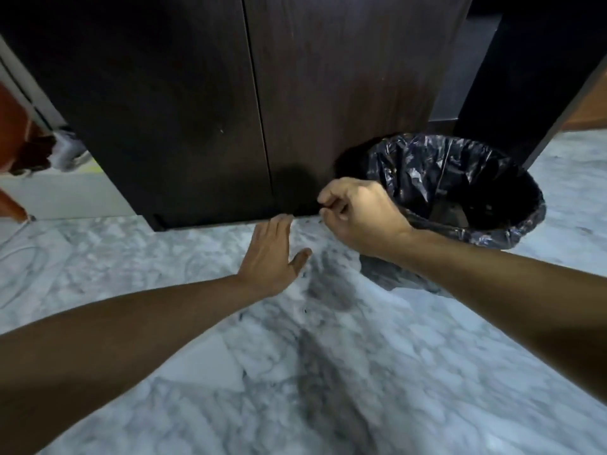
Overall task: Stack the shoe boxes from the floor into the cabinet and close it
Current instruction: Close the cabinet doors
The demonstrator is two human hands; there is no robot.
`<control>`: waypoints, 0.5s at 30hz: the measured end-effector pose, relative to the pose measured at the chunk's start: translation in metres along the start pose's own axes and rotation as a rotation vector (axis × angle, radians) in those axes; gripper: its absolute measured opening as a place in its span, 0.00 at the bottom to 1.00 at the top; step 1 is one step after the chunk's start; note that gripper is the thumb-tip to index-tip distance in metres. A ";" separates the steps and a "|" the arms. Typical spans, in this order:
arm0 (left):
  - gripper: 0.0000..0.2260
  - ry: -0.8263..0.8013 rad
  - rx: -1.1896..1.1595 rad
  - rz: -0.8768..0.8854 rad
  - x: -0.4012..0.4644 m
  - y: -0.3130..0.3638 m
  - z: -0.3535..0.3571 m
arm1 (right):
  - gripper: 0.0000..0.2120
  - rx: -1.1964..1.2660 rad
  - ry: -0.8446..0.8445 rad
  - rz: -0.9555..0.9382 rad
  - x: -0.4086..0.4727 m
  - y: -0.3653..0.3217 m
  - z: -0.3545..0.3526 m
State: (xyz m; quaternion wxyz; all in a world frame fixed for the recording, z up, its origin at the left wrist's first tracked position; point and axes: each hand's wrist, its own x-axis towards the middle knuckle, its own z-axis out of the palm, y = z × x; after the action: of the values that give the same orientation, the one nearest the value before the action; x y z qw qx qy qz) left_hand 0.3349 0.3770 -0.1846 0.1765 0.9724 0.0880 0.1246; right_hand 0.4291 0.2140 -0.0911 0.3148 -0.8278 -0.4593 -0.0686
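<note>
Marble floor (328,372): grey-white, veined, bare across the near ground.
Left hand (272,254): flat, fingers straight and together, fingertips at the foot of the right door, gripping nothing.
Right hand (358,211): fingers curled in, low at the right door's bottom edge; whether anything is pinched, cannot tell.
Cabinet (197,110): dark wood, both doors flush, seam between them running top to bottom.
Bin (460,178): black liner, just right of the cabinet.
Shoe boxes: out of sight.
</note>
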 end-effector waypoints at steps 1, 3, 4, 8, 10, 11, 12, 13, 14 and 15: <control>0.40 -0.054 0.042 -0.022 -0.014 -0.012 0.008 | 0.07 -0.026 -0.047 -0.014 -0.007 0.001 0.015; 0.43 -0.152 0.105 -0.081 -0.041 -0.030 0.022 | 0.10 -0.072 -0.167 0.002 -0.023 0.007 0.041; 0.43 -0.183 0.131 -0.111 -0.054 -0.038 0.030 | 0.13 -0.095 -0.235 0.031 -0.032 0.011 0.052; 0.48 -0.230 0.148 -0.161 -0.103 -0.056 0.052 | 0.29 -0.192 -0.503 0.120 -0.074 0.031 0.081; 0.51 -0.287 0.147 -0.138 -0.127 -0.060 0.058 | 0.37 -0.217 -0.589 0.125 -0.093 0.040 0.091; 0.53 -0.326 0.150 -0.120 -0.137 -0.061 0.060 | 0.41 -0.222 -0.627 0.127 -0.101 0.044 0.096; 0.55 -0.367 0.161 -0.102 -0.146 -0.060 0.062 | 0.45 -0.228 -0.662 0.129 -0.109 0.047 0.100; 0.58 -0.407 0.183 -0.088 -0.153 -0.058 0.063 | 0.49 -0.238 -0.692 0.124 -0.117 0.050 0.105; 0.60 -0.438 0.207 -0.076 -0.159 -0.058 0.066 | 0.52 -0.255 -0.716 0.113 -0.123 0.052 0.110; 0.61 -0.456 0.223 -0.068 -0.163 -0.057 0.068 | 0.53 -0.270 -0.732 0.098 -0.128 0.054 0.114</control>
State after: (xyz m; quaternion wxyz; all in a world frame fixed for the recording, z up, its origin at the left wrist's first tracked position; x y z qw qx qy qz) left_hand 0.1907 0.3729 -0.3017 0.0875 0.9853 0.0920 -0.1145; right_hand 0.3796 0.1688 -0.2577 0.0212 -0.8523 -0.4882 0.1866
